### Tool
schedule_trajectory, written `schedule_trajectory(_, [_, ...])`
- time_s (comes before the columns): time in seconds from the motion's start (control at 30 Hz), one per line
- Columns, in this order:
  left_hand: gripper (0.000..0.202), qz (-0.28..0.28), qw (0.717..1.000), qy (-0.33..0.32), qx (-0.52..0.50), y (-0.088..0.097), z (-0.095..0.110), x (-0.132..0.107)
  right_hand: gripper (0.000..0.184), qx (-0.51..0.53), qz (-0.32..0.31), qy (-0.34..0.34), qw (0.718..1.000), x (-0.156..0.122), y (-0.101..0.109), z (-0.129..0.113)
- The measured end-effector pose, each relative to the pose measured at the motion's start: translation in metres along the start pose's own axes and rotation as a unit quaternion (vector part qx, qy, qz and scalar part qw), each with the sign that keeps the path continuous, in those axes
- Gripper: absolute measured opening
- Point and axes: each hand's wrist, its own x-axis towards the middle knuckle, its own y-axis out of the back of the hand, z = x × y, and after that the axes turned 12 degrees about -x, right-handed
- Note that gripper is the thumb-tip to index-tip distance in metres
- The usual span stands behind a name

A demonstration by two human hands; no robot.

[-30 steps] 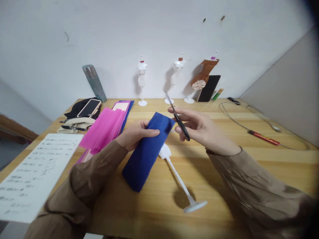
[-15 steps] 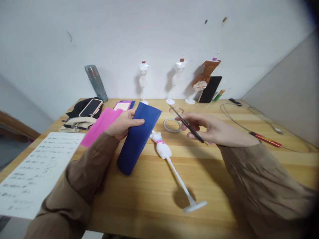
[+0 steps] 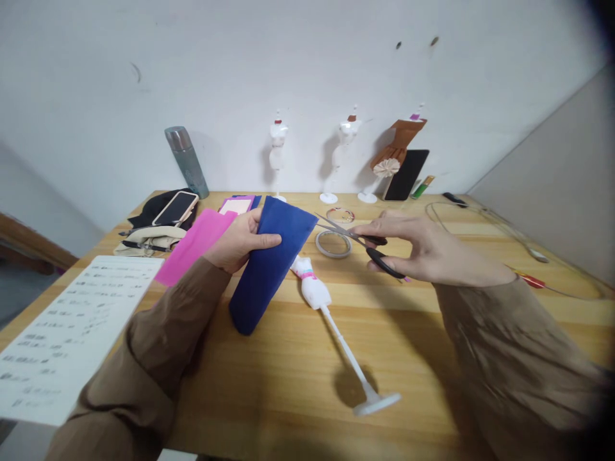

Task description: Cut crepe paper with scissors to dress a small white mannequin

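My left hand (image 3: 239, 240) grips a folded strip of dark blue crepe paper (image 3: 269, 262) near its top edge, thumb on the front. The strip slants down toward me, its lower end resting on the wooden table (image 3: 298, 384). My right hand (image 3: 423, 250) holds black-handled scissors (image 3: 360, 242) with fingers in the loops; the blades are slightly parted and point left, their tips just right of the blue paper's upper corner. A small white mannequin on a stand (image 3: 336, 336) lies on its side between my hands.
Pink crepe paper (image 3: 195, 246) lies left of the blue strip. A tape ring (image 3: 332, 243) sits behind the scissors. Along the wall stand a flask (image 3: 186, 161), two white mannequins (image 3: 277, 157), a brown-dressed one (image 3: 394, 153). A printed sheet (image 3: 62, 333), phone (image 3: 173, 208), cables (image 3: 485, 224).
My left hand carried the blue paper left and up off the lying mannequin, then held still. My right hand turned the scissors from pointing upward to pointing left at the paper's corner, blades parting.
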Motion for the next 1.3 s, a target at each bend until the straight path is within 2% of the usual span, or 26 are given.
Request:
schedule_trajectory(0.4, [0.054,0.018,0.999,-0.005,-0.036,0.001,0.001,0.0,0.038,-0.009,-0.001,0.003,1.0,0.0,0.005,-0.006])
schedule_trajectory(0.63, [0.054,0.012,1.0,-0.002,-0.021,0.007,-0.001,0.002,0.035,-0.001,-0.001,0.005,1.0,0.0,0.005,-0.008])
schedule_trajectory(0.8, [0.055,0.013,1.0,-0.004,-0.027,0.004,-0.001,0.001,0.04,-0.003,-0.009,0.01,1.0,0.0,0.004,-0.009])
schedule_trajectory(1.1, [0.055,-0.004,1.0,0.001,-0.023,0.002,-0.002,0.001,0.037,0.023,-0.025,0.008,0.999,-0.001,0.002,-0.007])
schedule_trajectory(1.3, [0.053,-0.032,0.999,0.003,-0.021,0.002,-0.001,0.001,0.036,0.057,-0.028,0.034,0.997,0.001,0.003,-0.01])
